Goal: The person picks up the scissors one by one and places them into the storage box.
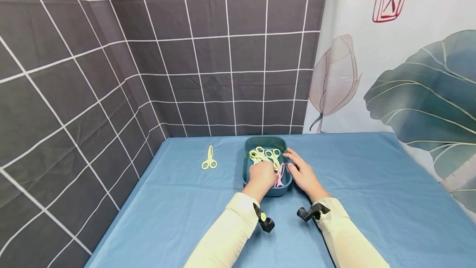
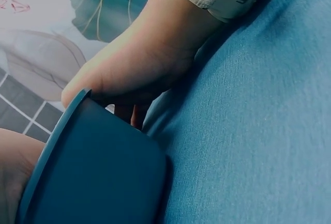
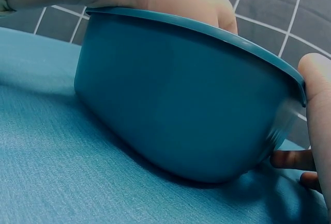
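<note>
A dark teal plastic basin (image 1: 274, 191) stands on the blue cloth with several yellow-green scissors (image 1: 273, 156) heaped inside. Pink scissors (image 1: 280, 175) lean near its right wall. My left hand (image 1: 262, 175) reaches down over the near left side into the basin, among the scissors; its fingertips are hidden, so I cannot tell what they hold. The basin wall (image 3: 176, 89) blocks that spot in the right wrist view. Against the basin's right rim rests my right hand (image 1: 304, 175), with fingers along the outer wall.
One pair of yellow-green scissors (image 1: 210, 158) lies on the cloth left of the basin, blades pointing away. Behind the blue-covered table (image 1: 178, 210) hang a grey grid-patterned curtain (image 1: 208, 57) and a white leaf-print cloth (image 1: 346, 3). Both wrists carry black camera mounts.
</note>
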A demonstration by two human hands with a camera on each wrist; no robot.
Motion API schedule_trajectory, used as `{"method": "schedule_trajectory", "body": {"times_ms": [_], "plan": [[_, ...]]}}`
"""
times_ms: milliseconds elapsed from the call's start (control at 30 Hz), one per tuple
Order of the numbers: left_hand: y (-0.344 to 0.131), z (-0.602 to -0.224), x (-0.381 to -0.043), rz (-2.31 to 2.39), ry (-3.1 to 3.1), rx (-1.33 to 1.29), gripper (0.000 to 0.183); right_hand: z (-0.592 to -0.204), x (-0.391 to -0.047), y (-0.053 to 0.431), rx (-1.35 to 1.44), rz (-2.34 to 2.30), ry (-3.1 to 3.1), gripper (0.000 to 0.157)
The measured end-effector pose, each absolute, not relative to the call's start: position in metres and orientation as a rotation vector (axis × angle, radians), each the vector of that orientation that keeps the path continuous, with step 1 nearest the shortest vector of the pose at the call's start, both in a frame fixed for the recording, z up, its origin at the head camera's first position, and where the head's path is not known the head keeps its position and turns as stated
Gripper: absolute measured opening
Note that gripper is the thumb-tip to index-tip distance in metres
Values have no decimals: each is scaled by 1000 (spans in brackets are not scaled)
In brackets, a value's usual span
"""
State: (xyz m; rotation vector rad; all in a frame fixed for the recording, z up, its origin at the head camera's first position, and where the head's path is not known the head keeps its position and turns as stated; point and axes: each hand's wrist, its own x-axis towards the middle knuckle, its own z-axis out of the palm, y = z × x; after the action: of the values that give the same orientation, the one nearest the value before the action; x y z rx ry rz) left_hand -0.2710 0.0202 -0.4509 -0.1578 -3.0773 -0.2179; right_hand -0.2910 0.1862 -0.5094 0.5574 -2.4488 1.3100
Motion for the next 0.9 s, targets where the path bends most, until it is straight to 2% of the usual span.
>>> {"method": "schedule_trajectory", "body": {"times_ms": [267,667,767,900], "plan": [[-5,-451,-272,-453,-2671,-249,22,-509,-291,186,551,1328,-2453,39],[-99,-445,-292,-544,-2453,18,15,-511,-290,185,533,1323,-2487,40],[-123,-449,-297,-570,-2512,149,20,-511,-292,185,535,1332,-2478,40],[-147,-457,-301,-581,-2601,303,36,-510,-292,186,538,1327,-2473,39]]}}
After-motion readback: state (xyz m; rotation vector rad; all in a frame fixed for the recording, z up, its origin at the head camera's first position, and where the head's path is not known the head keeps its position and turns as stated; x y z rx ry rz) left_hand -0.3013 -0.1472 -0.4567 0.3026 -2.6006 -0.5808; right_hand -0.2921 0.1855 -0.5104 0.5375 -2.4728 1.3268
